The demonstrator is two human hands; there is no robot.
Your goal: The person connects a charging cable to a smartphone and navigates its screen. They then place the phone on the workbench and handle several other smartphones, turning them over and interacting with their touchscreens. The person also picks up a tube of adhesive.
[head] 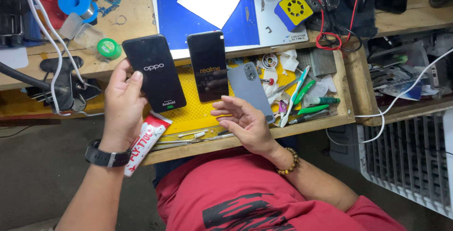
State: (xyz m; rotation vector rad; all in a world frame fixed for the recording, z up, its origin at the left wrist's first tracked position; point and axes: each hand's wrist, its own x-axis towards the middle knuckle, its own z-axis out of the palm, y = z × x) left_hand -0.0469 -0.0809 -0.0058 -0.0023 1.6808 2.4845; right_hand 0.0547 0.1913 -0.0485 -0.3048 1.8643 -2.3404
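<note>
My left hand (121, 106) grips a black smartphone (154, 72) by its lower left edge, its dark screen showing white start-up text. A second black smartphone (208, 66) lies face up on the yellow mat of an open wooden drawer (245, 137), its screen lit faintly. Beside it, a grey phone back cover (250, 89) rests face down. My right hand (244, 121) hovers palm up over the drawer's front, fingers apart, holding nothing, its fingertips close to the second phone's bottom edge.
A red-and-white glue tube (145, 141) lies under my left wrist. Tweezers, green-handled tools (306, 100) and small parts crowd the drawer's right side. On the bench behind are a blue work mat (174, 19), blue tape roll (75, 1), yellow-blue fan block (293, 8), cables.
</note>
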